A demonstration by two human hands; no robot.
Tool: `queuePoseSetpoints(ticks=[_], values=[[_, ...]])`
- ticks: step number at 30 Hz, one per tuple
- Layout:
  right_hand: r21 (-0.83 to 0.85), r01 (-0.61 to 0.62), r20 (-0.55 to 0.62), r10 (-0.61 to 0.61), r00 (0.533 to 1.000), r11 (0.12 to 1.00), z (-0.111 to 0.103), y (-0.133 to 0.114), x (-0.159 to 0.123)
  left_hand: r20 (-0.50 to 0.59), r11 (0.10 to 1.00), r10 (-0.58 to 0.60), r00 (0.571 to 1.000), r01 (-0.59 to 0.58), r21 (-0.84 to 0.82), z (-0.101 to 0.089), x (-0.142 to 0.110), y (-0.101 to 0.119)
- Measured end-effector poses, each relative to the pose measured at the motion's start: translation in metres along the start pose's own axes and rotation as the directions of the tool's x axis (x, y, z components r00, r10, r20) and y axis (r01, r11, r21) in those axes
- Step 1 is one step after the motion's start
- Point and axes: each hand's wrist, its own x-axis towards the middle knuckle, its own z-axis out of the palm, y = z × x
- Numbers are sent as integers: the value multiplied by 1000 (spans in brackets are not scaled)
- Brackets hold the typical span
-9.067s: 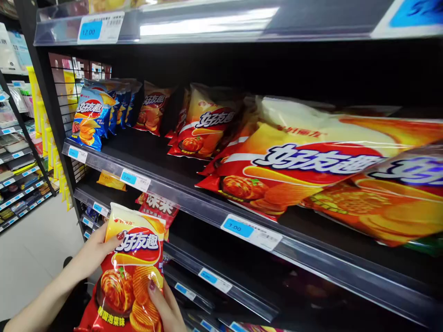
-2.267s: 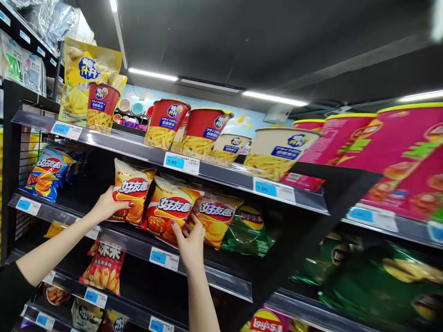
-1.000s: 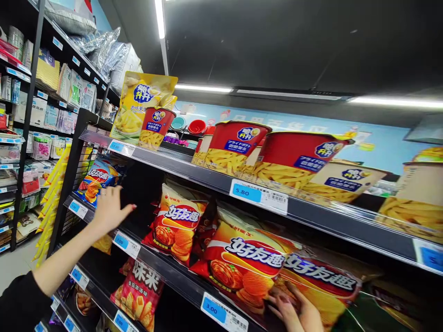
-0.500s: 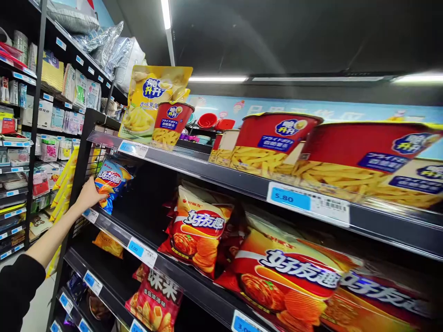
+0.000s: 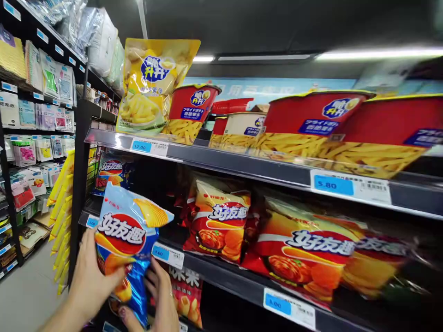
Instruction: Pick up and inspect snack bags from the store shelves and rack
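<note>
A blue bag of potato chips (image 5: 121, 235) is held upright in front of the shelf, its printed front facing me. My left hand (image 5: 92, 276) grips its left side, thumb across the front and fingers behind. At the lower right edge, my right hand (image 5: 161, 295) is closed round the bag, the thumb low on the front and the fingertips partly hidden behind it. Another blue chip bag (image 5: 111, 173) stands further back on the shelf. Red chip bags (image 5: 218, 221) lie to the right on that same level.
Red french-fry cups (image 5: 192, 113) and a yellow pouch (image 5: 148, 85) stand on the upper shelf. Price tags line the shelf edge (image 5: 204, 263). Yellow packets (image 5: 64, 221) hang at the left end. A pink snack bag (image 5: 187, 297) sits below.
The blue chip bag has come off the shelf towards me in my left hand. My right hand has entered view and taken hold of it. The view has shifted left-to-right slightly.
</note>
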Motion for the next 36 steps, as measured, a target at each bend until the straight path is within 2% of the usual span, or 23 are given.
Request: queuePoseSetpoints(ticks=[2,4,6,8,9,10,11,12,14,16,18,21,27,32,34,36], values=[[151,-168,82,157,984,974,10,-8,0,147,990,-64,987,82,-115,-2,-17,-13],[295,-347,153,315,937,890,13,-13,-6,313,969,-47,949,120,-217,-13,-20,-23],[402,-490,222,437,872,774,13,-16,-17,505,917,-11,863,210,-338,-29,-12,-30],[458,-598,305,516,800,658,17,-19,-28,672,807,11,740,390,-443,-43,0,-35],[469,-636,347,534,771,613,21,-21,-33,727,742,22,687,476,-472,-48,5,-37],[475,-658,378,539,753,585,26,-22,-37,753,690,27,657,533,-490,-51,8,-39],[475,-663,389,538,748,579,31,-23,-41,757,666,17,653,558,-496,-53,9,-41],[464,-654,378,535,756,597,37,-23,-44,741,677,-14,671,552,-487,-53,8,-43],[404,-608,314,520,794,683,46,-22,-48,685,753,-89,723,499,-428,-51,3,-48],[312,-573,275,506,818,758,53,-20,-50,659,802,-139,739,475,-363,-50,-3,-53],[227,-566,273,506,818,793,57,-18,-52,660,819,-168,732,476,-320,-49,-7,-58],[151,-586,227,550,804,796,64,-16,-54,658,838,-217,721,484,-254,-52,-6,-68],[201,-644,165,623,765,738,81,-17,-59,663,844,-299,686,514,-151,-57,-1,-93],[188,-673,143,658,739,715,89,-18,-63,692,808,-293,660,557,-190,-56,0,-107],[105,-655,60,653,755,748,92,-19,-64,648,838,-290,704,514,-182,-59,-3,-107],[-95,-623,-115,613,781,776,96,-22,-67,548,905,-273,791,405,-133,-64,-10,-106]])
